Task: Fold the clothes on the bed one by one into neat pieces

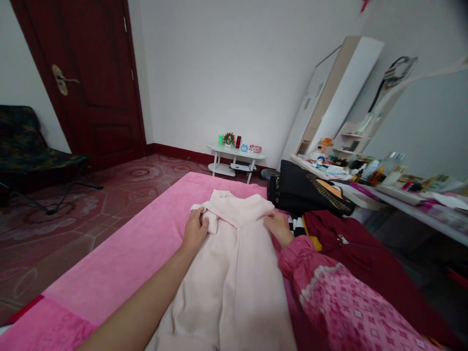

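A pale pink garment [234, 263] lies lengthwise on a pink bed cover [120, 263], its collar end pointing away from me. My left hand [195, 229] grips a folded bit of the garment at its upper left, fingers curled round the cloth. My right hand [278, 227] rests on the garment's upper right edge, fingers bent onto the fabric; its sleeve is pink with a pattern.
A dark red garment [361, 253] and a black garment [310, 190] are heaped right of the pale one. A cluttered dresser [387, 187] stands at the right. A small white table [236, 158] stands by the far wall, a dark chair [29, 151] and red door [91, 83] at left.
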{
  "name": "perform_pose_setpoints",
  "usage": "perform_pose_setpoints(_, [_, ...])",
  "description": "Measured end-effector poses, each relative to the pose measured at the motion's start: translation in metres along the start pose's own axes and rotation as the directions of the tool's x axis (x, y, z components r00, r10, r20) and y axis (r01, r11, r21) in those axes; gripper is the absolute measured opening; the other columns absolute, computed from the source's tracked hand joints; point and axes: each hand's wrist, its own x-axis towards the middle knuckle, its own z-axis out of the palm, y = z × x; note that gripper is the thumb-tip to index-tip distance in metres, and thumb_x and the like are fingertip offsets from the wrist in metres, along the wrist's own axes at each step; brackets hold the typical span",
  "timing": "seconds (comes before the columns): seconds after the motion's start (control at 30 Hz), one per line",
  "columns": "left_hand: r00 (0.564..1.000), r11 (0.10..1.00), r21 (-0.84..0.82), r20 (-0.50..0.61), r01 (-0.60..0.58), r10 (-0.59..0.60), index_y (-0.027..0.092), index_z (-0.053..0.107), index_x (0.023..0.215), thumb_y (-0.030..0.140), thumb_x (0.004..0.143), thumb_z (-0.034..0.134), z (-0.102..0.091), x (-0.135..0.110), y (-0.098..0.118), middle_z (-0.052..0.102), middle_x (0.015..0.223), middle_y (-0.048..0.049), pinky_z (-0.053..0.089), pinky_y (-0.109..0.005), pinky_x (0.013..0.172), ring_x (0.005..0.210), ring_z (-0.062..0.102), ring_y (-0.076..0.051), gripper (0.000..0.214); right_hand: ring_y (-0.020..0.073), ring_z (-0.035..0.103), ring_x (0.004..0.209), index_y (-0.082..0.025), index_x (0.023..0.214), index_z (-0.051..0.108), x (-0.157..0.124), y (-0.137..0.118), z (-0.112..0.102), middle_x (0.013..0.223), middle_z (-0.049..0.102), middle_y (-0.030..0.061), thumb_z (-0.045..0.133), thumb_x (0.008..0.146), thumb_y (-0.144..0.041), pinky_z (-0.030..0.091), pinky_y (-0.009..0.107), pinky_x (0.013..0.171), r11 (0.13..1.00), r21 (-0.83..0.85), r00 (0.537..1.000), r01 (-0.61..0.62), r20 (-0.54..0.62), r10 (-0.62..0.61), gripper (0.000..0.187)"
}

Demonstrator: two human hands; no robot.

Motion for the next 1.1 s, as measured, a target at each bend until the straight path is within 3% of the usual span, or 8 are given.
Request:
perform_pose_setpoints(0.1, [0.999,0.999,0.017,-0.015,0.028,-0.028,0.016,0.049,0.125,0.023,0.082,0.048,-0.005,0.000,0.005,0.055,0.116,-0.0123,0.046,-0.044,0.095,0.109,0.055,-0.027,0.044,0.0294,0.053,0.114,-0.014,0.113,0.059,0.027,0.010,0.014,0.117,0.060,0.0130,0.050,0.078,-0.029,0.040,0.044,0.098,0.982,-0.172,0.989,-0.083,-0.134,0.061,0.039])
perform_pose_setpoints(0.3, [0.992,0.995,0.082,-0.107,-0.051,0.060,0.018,0.025,0.146,0.015,0.082,0.044,-0.010,-0.002,0.016,0.026,0.150,-0.0123,0.029,-0.045,0.113,0.140,0.024,-0.027,0.067,0.0317,0.007,0.143,-0.017,0.145,0.031,0.049,0.018,0.053,0.155,0.018,0.0134,0.039,0.087,-0.057,0.009,0.056,0.112,0.893,-0.431,0.964,-0.127,0.157,0.213,0.071])
perform_pose_setpoints(0.47, [0.989,0.992,0.108,-0.121,-0.067,0.080,0.021,0.021,0.148,0.012,0.081,0.045,-0.010,-0.003,0.015,0.022,0.153,-0.0096,0.026,-0.045,0.114,0.142,0.020,-0.027,0.071,0.0307,-0.004,0.144,-0.018,0.150,0.017,0.043,0.011,0.053,0.158,0.002,0.0123,0.029,0.089,-0.064,0.005,0.058,0.110,0.835,-0.540,0.915,-0.101,0.279,0.291,0.077])
perform_pose_setpoints(0.73, [0.988,0.997,0.073,-0.148,-0.039,0.049,0.013,0.038,0.141,0.018,0.081,0.048,-0.016,-0.004,0.015,0.038,0.143,-0.0147,0.030,-0.043,0.111,0.135,0.033,-0.029,0.061,0.0283,-0.001,0.144,-0.019,0.151,0.012,-0.054,-0.021,0.017,0.157,0.002,0.0144,0.030,0.088,-0.067,0.011,0.048,0.113,0.846,-0.529,0.800,0.066,0.535,0.272,0.080])
perform_pose_setpoints(0.87, [0.981,0.996,-0.044,-0.174,0.080,-0.087,0.018,0.056,0.126,0.026,0.085,0.049,-0.020,-0.003,0.018,0.056,0.123,-0.0115,0.038,-0.043,0.104,0.118,0.050,-0.029,0.043,0.0277,0.002,0.144,-0.020,0.151,0.014,-0.119,-0.037,0.021,0.157,0.004,0.0131,0.025,0.092,-0.062,0.010,0.051,0.113,0.825,-0.549,0.902,0.135,0.412,0.127,0.073])
perform_pose_setpoints(0.93, [0.942,0.923,-0.299,-0.155,0.242,-0.298,0.020,0.061,0.118,0.027,0.083,0.055,-0.021,0.001,0.020,0.062,0.109,-0.0086,0.043,-0.041,0.098,0.104,0.057,-0.026,0.036,0.0252,0.003,0.145,-0.017,0.150,0.019,-0.140,-0.042,0.030,0.157,0.008,0.0110,0.023,0.095,-0.052,0.008,0.049,0.114,0.797,-0.577,0.942,0.178,0.334,0.032,0.065])
perform_pose_setpoints(1.0, [0.845,0.725,-0.556,-0.073,0.407,-0.530,0.019,0.062,0.111,0.026,0.081,0.058,-0.021,0.011,0.021,0.064,0.093,-0.0062,0.051,-0.037,0.085,0.085,0.062,-0.021,0.031,0.0231,0.006,0.144,-0.014,0.149,0.022,-0.149,-0.044,0.037,0.156,0.013,0.0097,0.023,0.097,-0.044,0.008,0.047,0.115,0.778,-0.593,0.956,0.209,0.292,-0.034,0.060])
perform_pose_setpoints(1.1, [0.717,0.502,-0.691,0.033,0.519,-0.696,0.013,0.059,0.099,0.020,0.081,0.056,-0.020,0.034,0.020,0.059,0.074,-0.0039,0.054,-0.031,0.062,0.060,0.058,-0.015,0.020,0.0228,0.013,0.144,-0.012,0.147,0.027,-0.151,-0.044,0.043,0.155,0.020,0.0095,0.027,0.096,-0.038,0.011,0.047,0.115,0.780,-0.584,0.963,0.227,0.256,-0.088,0.057])
